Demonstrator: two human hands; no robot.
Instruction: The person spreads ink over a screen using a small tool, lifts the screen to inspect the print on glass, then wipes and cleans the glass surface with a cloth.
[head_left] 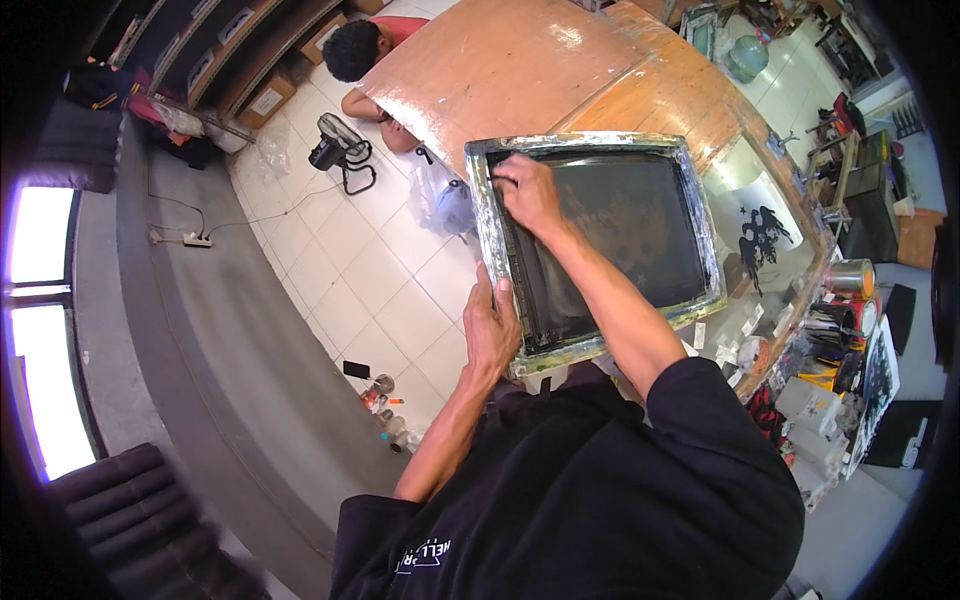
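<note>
A screen-printing frame (705, 215) leans up before me against the table edge, its paint-stained border around a dark mesh (625, 235). My left hand (490, 325) grips the frame's left side low down, thumb on the front. Inside the upper left corner, my right hand (530, 195) presses bent, closed fingers against the mesh beside the border. Something small and dark shows at those fingertips, too hidden to name. Dark, wet-looking smears run along the mesh's left edge below that hand.
Beyond the frame stands a wooden table (500, 75); another person (355, 50) is low at its far left. A black fan (340, 150) and a plastic bag (440, 200) are on the tiled floor. Paint cans (850, 280) crowd the right side.
</note>
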